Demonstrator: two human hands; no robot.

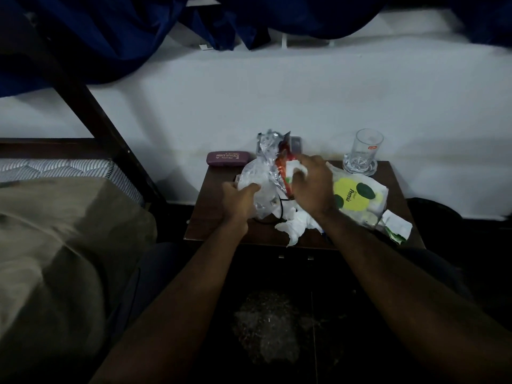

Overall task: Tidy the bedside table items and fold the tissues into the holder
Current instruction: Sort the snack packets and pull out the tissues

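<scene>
— Where are our hands?

— Apart, each clamped on something. Our left hand curls round the edge of the clear plastic bag and lifts it off the surface. Our right hand grips the orange wrapper, foil lining showing. There is a white scrap at its fingertips, too blurred for us to name.

— Why hold them like that?

— We read it as clearing rubbish first: one hand steadies the bag while the other brings the wrapper up against it. That would free the middle of the surface for folding.

— And the tissues?

— The tissues lie just under our right wrist, near the front edge. They are white, crumpled and twisted, with one tail trailing over the edge. None is folded yet. A black cable runs just beside them.

— The holder?

— We cannot pick one out. The tissue pack, yellow and green, lies to the right, partly behind our right hand. The glass stands upright at the back right corner and the spectacle case lies at the back left. The bed is off to the left
</scene>
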